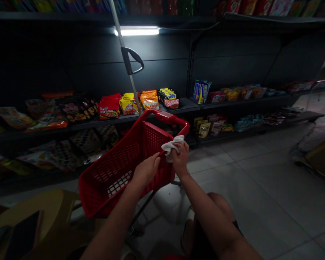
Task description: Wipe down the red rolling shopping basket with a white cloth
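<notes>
At the far left, a yellowish stool [54, 202] stands beside the basket end of the red shopping cart [132, 151], so any turn of the cart should be small, lest that end knock it. The cart stands on the floor [260, 180] before the front edge of the snack shelf [85, 125], its push handle [165, 116] close to that edge and just below the pole [137, 95]; a slow, short stroke would suit there better than a sweep. The left hand [147, 169] has its fingers closed on the cart's near rim, the tips partly hidden; a firm hold here should steady a wheeled frame that could easily roll. Just to its right, the white cloth [170, 147] lies bunched against the red rail near the handle's near end. The right hand [181, 156] grips it, fingers curled into the folds. To rub well, the cloth probably wants wrapping round the rail with even pressure, its loose corner tucked under the fingers, and the left hand clear of the stroke.
</notes>
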Action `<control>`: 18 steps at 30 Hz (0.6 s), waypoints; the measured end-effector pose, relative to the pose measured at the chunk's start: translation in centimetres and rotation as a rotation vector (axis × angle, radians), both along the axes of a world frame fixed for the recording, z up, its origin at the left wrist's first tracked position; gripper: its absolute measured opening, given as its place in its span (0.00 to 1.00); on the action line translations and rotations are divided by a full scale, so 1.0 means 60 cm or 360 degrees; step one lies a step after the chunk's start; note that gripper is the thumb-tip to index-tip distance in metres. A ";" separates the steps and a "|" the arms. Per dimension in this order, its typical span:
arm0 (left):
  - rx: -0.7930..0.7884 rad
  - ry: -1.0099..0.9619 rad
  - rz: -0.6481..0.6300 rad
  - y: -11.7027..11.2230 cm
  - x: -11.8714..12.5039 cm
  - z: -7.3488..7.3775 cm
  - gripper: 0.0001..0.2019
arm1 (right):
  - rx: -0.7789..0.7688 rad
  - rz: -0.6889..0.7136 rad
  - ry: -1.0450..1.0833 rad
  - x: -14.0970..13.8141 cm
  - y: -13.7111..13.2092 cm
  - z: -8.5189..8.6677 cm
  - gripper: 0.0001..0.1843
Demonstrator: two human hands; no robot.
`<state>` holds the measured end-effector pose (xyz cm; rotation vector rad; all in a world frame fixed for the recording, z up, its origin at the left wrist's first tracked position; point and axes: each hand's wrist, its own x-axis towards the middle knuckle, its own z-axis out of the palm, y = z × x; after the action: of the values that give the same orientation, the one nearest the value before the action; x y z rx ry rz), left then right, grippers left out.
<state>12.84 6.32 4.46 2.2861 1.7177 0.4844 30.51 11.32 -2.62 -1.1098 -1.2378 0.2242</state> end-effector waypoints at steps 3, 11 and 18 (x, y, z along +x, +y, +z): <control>0.0161 0.0060 0.0244 0.013 0.040 -0.021 0.22 | -0.0212 -0.0003 0.0146 -0.012 0.000 -0.084 0.15; 0.0319 0.0159 0.0335 0.022 0.002 -0.049 0.21 | -0.0826 0.0146 0.0389 -0.014 -0.031 -0.240 0.10; 0.0256 0.0120 0.0317 0.021 0.004 -0.051 0.20 | -0.0353 -0.0024 0.0340 -0.043 -0.015 -0.176 0.17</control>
<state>13.05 7.59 1.41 2.2771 2.0239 0.6024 27.95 10.41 -13.18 -1.2503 -1.0307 0.4656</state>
